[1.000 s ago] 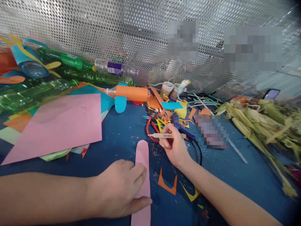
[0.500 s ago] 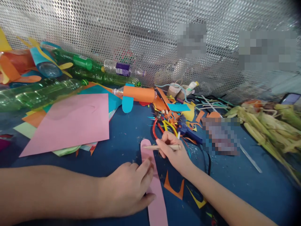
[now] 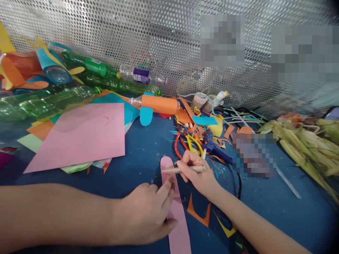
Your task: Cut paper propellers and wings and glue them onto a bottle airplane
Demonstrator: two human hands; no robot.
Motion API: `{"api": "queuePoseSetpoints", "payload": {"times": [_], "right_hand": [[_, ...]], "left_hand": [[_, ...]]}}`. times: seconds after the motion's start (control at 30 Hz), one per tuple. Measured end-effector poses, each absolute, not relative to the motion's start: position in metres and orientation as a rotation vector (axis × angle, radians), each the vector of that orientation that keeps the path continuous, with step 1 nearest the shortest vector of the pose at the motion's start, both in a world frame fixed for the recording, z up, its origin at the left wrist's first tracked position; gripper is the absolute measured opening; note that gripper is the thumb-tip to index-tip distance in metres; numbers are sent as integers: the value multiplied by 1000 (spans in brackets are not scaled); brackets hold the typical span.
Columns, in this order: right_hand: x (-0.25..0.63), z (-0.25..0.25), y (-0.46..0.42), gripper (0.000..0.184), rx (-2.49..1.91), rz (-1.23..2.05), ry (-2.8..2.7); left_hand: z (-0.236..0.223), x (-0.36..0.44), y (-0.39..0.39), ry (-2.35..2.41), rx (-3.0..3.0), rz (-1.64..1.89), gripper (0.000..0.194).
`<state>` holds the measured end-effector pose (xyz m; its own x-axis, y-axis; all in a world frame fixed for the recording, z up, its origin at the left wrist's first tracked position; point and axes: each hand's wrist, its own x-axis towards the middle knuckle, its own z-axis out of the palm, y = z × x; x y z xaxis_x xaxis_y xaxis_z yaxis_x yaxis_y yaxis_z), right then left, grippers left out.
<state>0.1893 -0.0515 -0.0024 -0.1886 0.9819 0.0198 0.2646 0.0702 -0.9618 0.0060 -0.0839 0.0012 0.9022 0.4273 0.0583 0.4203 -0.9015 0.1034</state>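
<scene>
A long pink paper strip (image 3: 179, 220) with a rounded far end lies on the blue table in front of me. My left hand (image 3: 149, 213) presses on it, fingers bunched on the paper and thumb at its side. My right hand (image 3: 198, 173) is closed round a beige marker pen (image 3: 172, 170) in a writing grip. The pen's tip points left, at the strip's rounded end; whether it touches the paper I cannot tell. Close to my right hand lie red-handled pliers (image 3: 177, 146) and a blue glue gun (image 3: 218, 151).
Pink sheets (image 3: 87, 137) top a paper stack at left. Behind are green bottles (image 3: 59, 100) and a bottle wrapped in orange paper (image 3: 160, 104). Orange scrap (image 3: 198, 213) and yellow scrap (image 3: 225, 227) lie by my right forearm. Corn husks (image 3: 304, 151) lie at right, before a perforated metal wall (image 3: 169, 42).
My right hand has brought the pen left and down from beside the pliers to the strip's rounded end. The strip now slants more, its near end further right. My left hand stays on it.
</scene>
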Motion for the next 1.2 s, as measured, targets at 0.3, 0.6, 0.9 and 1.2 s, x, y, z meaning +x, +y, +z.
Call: {"api": "queuePoseSetpoints", "payload": {"times": [0.3, 0.6, 0.9, 1.2], "right_hand": [[189, -2, -52, 29, -1295, 1088, -1646], [190, -9, -51, 26, -1264, 1117, -1630], [191, -8, -52, 30, -1402, 894, -1550], [196, -6, -52, 32, -1480, 798, -1456]], "left_hand": [[-1, 5, -84, 654, 3003, 143, 49], [-3, 5, -85, 657, 3033, 125, 52], [1, 5, -86, 672, 3030, 109, 52], [0, 6, -83, 666, 3041, 105, 51]]}}
